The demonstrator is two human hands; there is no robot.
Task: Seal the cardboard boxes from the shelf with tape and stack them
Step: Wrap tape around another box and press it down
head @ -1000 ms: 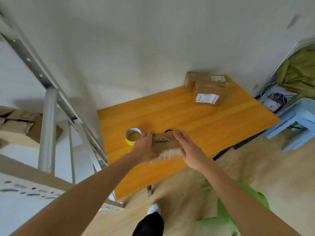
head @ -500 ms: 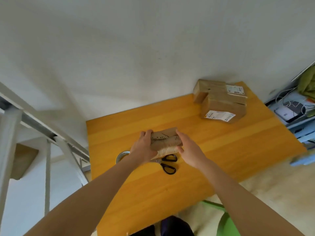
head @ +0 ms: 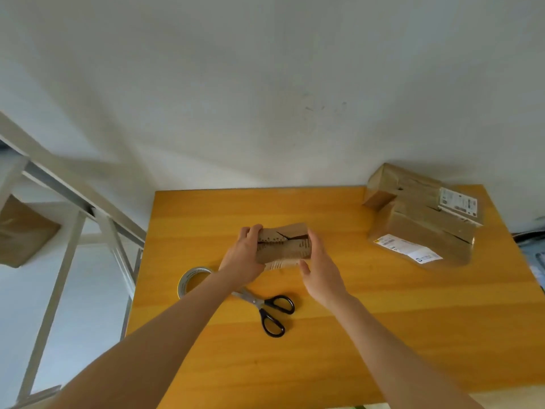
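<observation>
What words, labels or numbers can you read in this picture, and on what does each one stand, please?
No text is legible.
Upper white label on the top stacked box: dark print, too blurred.
Lower white label on the lower stacked box: too small and blurred.
Dark print on the small box, gripped by the left hand with the right hand against it: illegible.

A storage or packing room is suggested by a metal shelf rack (head: 67,187), labelled cardboard parcels (head: 424,219) stacked on a table (head: 383,320), a tape roll (head: 182,283) and scissors (head: 265,305).
</observation>
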